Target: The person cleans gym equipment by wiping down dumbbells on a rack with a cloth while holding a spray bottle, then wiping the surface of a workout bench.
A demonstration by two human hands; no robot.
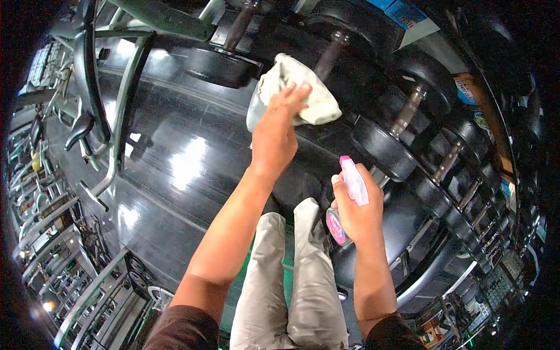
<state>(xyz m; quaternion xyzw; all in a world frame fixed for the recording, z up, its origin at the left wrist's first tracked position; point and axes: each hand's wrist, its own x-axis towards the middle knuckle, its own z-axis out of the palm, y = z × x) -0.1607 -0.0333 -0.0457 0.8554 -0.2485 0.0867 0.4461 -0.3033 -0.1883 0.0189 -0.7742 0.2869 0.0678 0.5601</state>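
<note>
My left hand (277, 131) presses a whitish cloth (319, 105) onto the near end of a black dumbbell (332, 53). The cloth drapes over that end and hides it, while the handle and far end still show. In my right hand (363, 213) is a spray bottle (353, 179) with a pink and white trigger head, its nozzle toward the rack. Below the fingers, part of its pink label is visible. A large dumbbell (385, 149) lies just beyond the bottle.
More dumbbells (449, 163) line the rack to the right. Another dumbbell (219, 67) sits left of the cloth. A metal machine frame (125, 99) stands at the left on the shiny dark floor (157, 151). Blue boxes (405, 11) are at the top right.
</note>
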